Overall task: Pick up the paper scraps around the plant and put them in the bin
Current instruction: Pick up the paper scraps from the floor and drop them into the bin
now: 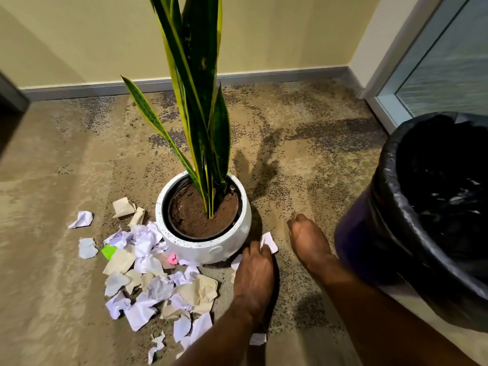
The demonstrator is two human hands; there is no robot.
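Just left of our slack, empty right grip (309, 241), our left grip (254, 276) pinches a scrap (270, 241), bin (385, 165) set rightward, likely for short drops.

You are looking at a snake plant (195, 101) showing dark green blades edged in yellow, faintly banded, in a white speckled pot (206, 250) holding brown soil (190, 215). You are seeing paper scraps (148, 260) lying mostly white and pale lilac, with beige pieces, one bright green scrap (108, 251) and one pink scrap (172, 258) among them. The carpet (290, 128) is showing tan mottled with dark grey-purple flecks, and the bin (353, 247) is showing a dark purple body under a glossy black liner (390, 180).
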